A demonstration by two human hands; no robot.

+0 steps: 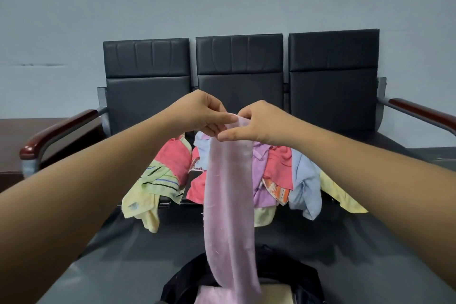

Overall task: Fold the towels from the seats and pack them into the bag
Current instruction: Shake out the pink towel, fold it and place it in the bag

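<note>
Head view: I'm folding the long pink terry towel [229, 192], left hand [202, 112] and right hand [259, 122] grips pinching its top; halving it probably comes next.

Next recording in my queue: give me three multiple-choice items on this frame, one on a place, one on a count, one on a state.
1. Where does the pink towel hang at its lower end?
A) over the black bag
B) on an armrest
C) on the towel pile

2. How many seat backs are in the row?
A) two
B) three
C) five

3. How is the pink towel held?
A) by one hand
B) by both hands
C) by no hand

Answers:
1 A: its tail drops to the bag's opening.
2 B: three dark backs stand side by side.
3 B: the left hand and right hand both pinch its top edge.
</note>
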